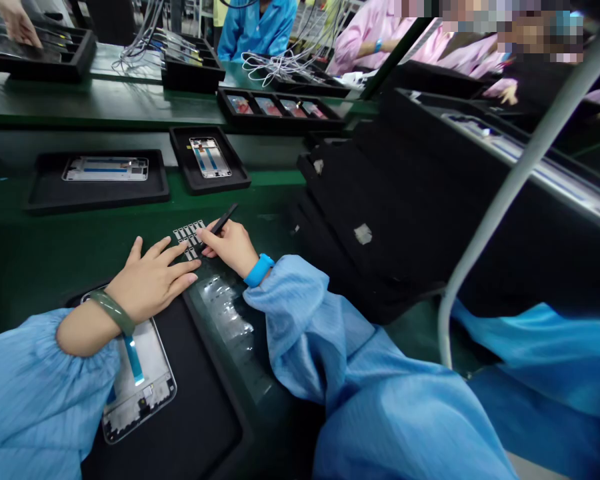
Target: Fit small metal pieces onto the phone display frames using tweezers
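My left hand (147,280) is open with fingers spread, its fingertips at the lower left edge of a sheet of small grey stickers (189,232) on the green bench. Pinched in my right hand (233,247) are slim black tweezers (225,219), pointing down at the sheet's right side; their tip is partly hidden by my fingers. Under my left forearm lies a phone frame (150,360) with a blue strip, in a black foam tray (200,400). My left hand and sleeve cover the frame's upper part.
Two more black trays with phone frames (105,169) (210,158) stand ahead. Clear film (230,313) lies right of the near tray. Stacked black trays (380,200) and a grey curved tube (505,193) rise on the right. Co-workers in blue (257,30) and pink (363,33) sit beyond.
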### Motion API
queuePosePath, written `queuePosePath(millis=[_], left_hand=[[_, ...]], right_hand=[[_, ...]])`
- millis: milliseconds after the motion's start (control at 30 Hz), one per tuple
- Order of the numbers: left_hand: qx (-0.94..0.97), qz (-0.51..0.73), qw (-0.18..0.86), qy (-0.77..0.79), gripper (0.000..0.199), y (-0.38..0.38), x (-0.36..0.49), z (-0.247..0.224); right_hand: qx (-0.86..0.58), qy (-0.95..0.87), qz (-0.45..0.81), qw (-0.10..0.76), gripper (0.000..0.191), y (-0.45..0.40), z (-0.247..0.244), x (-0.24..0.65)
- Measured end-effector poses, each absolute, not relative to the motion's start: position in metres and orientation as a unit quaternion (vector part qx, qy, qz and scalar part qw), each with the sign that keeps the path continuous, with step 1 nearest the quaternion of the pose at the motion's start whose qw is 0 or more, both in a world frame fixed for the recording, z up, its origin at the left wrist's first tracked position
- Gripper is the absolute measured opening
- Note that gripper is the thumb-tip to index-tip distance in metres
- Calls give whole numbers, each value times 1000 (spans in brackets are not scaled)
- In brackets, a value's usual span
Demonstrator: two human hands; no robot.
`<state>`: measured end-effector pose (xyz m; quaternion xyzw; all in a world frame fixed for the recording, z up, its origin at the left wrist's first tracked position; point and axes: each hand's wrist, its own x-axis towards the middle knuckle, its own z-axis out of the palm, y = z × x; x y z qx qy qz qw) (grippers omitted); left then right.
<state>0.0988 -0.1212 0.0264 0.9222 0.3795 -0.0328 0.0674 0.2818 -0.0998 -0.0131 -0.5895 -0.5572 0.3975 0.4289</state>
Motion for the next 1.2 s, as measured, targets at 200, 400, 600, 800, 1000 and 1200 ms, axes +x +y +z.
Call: queuePosePath(millis=[200, 400, 600, 800, 1000, 1200], left_hand=[[920, -37, 72, 383, 46, -121, 99, 27], [920, -32, 77, 383, 45, -121, 99, 27], [917, 11, 110, 384, 43, -121, 96, 28], [821, 251, 232, 457, 27, -137, 80, 49], [771, 243, 294, 511, 21, -158, 54, 63], [797, 199, 239, 517, 25, -171, 15, 56]], right_hand=[[-580, -553, 416, 430, 29, -101, -15, 279], [-587, -513, 453, 433, 16, -96, -10, 279], [-517, -380, 597, 482, 8, -104, 20, 277], [-428, -404, 632, 505, 23, -124, 42, 252], [-381, -519, 614, 456, 23, -133, 58, 226], [-359, -518, 648, 428, 22, -130, 60, 210]])
